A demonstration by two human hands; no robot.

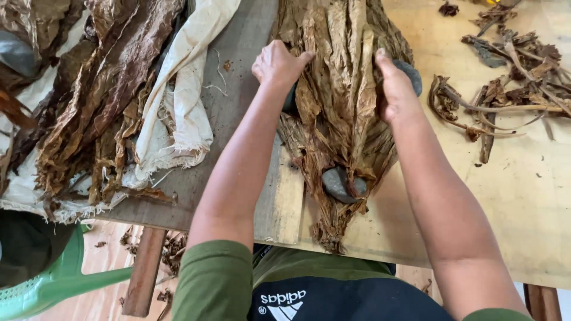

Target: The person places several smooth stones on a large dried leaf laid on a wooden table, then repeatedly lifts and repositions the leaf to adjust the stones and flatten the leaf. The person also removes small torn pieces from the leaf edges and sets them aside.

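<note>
Your left hand presses flat on the dried leaf bundle at 10 o'clock; your right hand clasps its 2 o'clock edge, a grey stone at 6.

I see dried leaves, papery, crinkled, matt tan-brown. My left hand and right hand rest on them, bare skin. Grey stone among the leaves: smooth, dull. Table: pale raw wood, matt, lightly stained. Cloth: off-white, coarse weave, frayed edges. Leaf stems: woody, rough, dark. Green chair: plastic, slight sheen.
</note>
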